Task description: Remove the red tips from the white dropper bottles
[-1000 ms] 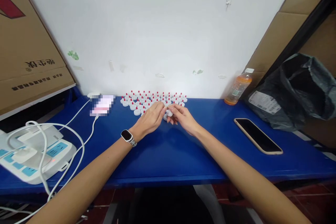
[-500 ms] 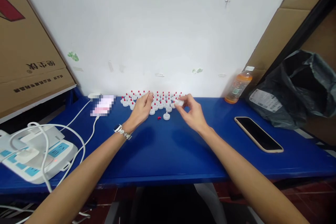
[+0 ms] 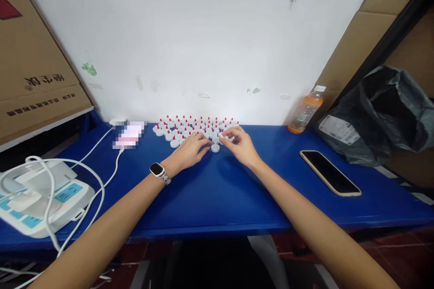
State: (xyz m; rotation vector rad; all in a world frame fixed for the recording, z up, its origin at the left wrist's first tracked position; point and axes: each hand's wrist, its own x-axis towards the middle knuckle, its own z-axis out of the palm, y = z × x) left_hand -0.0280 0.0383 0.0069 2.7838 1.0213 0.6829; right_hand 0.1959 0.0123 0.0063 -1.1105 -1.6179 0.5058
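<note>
White caps with red tips, two hands at their near edge

White caps [image 3: 174, 143], most red-tipped, stand clustered against the wall [image 3: 203, 45]; a front cap [image 3: 215, 148] sits between left hand [image 3: 191, 151] and right hand [image 3: 242, 146]. Left fingers bent over the near caps, hiding several; grasp cannot be told. Right thumb and fingers close around something white, too small to resolve; whether gripped, cannot tell. Half a second ago the right hand held a cap farther right; the left now covers where red bits lay. Blue table [image 3: 220, 198] glossy; phone [image 3: 330, 173] and orange bottle [image 3: 304, 112] at right; box [image 3: 37, 54] cut off at left
</note>
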